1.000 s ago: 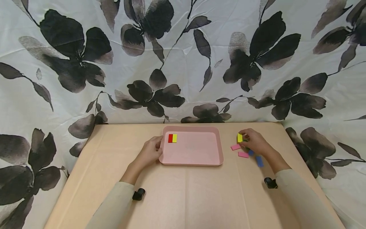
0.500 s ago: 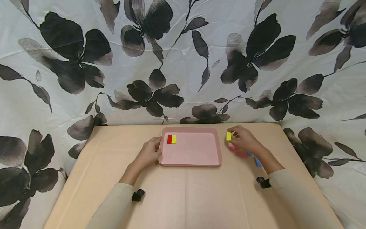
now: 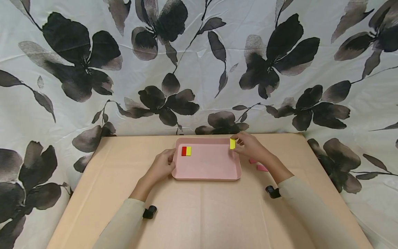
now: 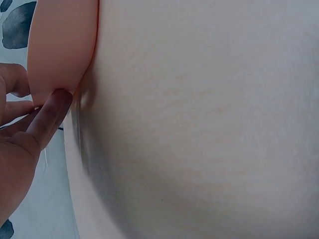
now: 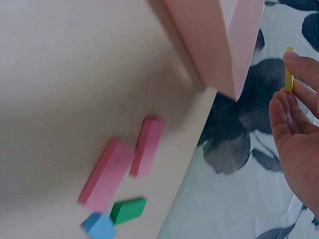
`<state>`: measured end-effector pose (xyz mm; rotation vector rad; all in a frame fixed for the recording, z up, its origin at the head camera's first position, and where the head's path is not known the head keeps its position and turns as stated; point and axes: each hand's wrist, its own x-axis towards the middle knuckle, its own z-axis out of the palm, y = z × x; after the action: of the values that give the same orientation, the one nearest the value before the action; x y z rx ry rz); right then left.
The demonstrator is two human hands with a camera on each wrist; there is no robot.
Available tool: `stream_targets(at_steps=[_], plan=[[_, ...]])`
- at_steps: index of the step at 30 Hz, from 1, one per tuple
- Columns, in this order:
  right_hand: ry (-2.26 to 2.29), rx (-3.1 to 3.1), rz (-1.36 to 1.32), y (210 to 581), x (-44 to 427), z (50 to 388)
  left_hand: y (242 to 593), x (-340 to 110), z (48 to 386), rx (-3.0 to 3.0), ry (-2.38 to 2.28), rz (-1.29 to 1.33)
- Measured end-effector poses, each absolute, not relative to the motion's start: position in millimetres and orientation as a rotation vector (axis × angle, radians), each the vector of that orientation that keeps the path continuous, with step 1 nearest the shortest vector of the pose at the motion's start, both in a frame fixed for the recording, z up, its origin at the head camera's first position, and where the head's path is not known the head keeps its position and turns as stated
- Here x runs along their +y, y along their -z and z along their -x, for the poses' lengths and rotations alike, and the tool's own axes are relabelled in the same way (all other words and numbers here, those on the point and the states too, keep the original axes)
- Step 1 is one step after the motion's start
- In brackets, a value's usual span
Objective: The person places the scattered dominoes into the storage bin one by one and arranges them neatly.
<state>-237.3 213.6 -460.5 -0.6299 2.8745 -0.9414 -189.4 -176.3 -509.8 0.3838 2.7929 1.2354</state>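
Observation:
A pink rectangular tray (image 3: 206, 167) lies on the table. My left hand (image 3: 163, 162) grips its left edge; in the left wrist view the thumb (image 4: 50, 114) presses on the tray's outer side (image 4: 64, 45). A red block (image 3: 184, 151) and a yellow block (image 3: 188, 151) sit side by side in the tray's upper left. My right hand (image 3: 250, 148) pinches another yellow block (image 3: 232, 144) between thumb and fingers, held over the tray's upper right corner. The right wrist view shows this yellow block (image 5: 289, 72) edge-on.
Right of the tray, two pink blocks (image 5: 107, 174) lie on the table beside a green block (image 5: 128, 210) and a blue block (image 5: 98, 225). My right arm partly covers this group in the head view. A floral cloth (image 3: 199, 69) hangs behind the table's far edge.
My right hand has carried the yellow block leftward, from above the loose blocks to the tray's right edge. My left hand stays on the tray.

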Motion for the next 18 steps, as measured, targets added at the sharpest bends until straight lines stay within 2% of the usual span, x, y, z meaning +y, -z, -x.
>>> stream_targets(at_steps=[18], plan=[[0.908, 2.780, 0.751, 476, 146, 251, 510, -178, 192, 2.795, -1.226, -0.387]])
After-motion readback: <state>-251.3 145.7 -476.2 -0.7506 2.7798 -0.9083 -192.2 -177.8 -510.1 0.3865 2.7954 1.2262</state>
